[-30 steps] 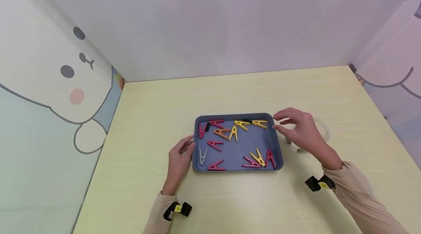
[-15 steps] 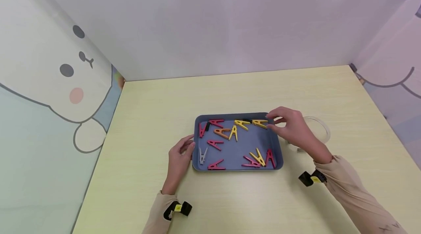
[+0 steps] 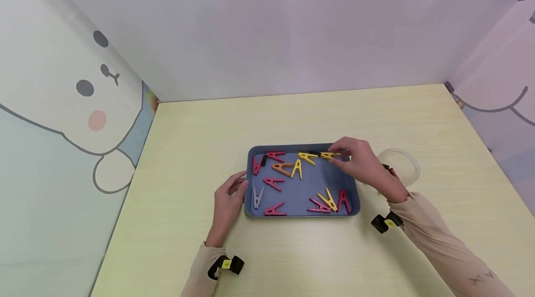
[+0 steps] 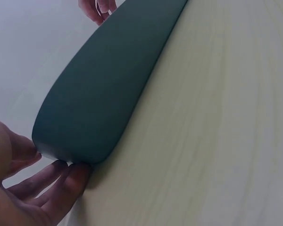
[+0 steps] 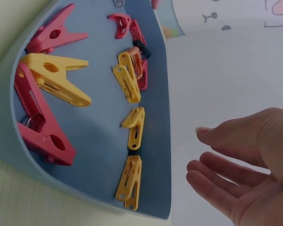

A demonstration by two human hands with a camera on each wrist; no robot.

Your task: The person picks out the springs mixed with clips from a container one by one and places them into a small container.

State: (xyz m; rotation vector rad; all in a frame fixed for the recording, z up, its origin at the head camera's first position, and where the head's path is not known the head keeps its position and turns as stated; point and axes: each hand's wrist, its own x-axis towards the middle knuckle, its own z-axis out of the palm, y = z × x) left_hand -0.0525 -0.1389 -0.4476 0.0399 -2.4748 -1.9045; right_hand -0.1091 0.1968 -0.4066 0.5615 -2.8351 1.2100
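Note:
A blue-grey tray on the table holds several plastic clothespins in red, yellow, orange and grey. My left hand holds the tray's left end; in the left wrist view its thumb is by the rim, its fingers lower on the wall. Over the far right corner, my right hand hovers with thumb and fingertips apart. Nearest to it is a yellow clothespin with a black coil beside it. In the right wrist view, nothing lies between the right fingers. A grey clothespin lies near the left hand.
A pale ring-shaped object lies on the table right of the tray, partly hidden by the right forearm; a red and black piece shows beside it. A white wall rises behind the table.
My right hand has moved left from the tray's right rim to over the yellow clothespin at the far right corner. The left hand and tray have stayed put.

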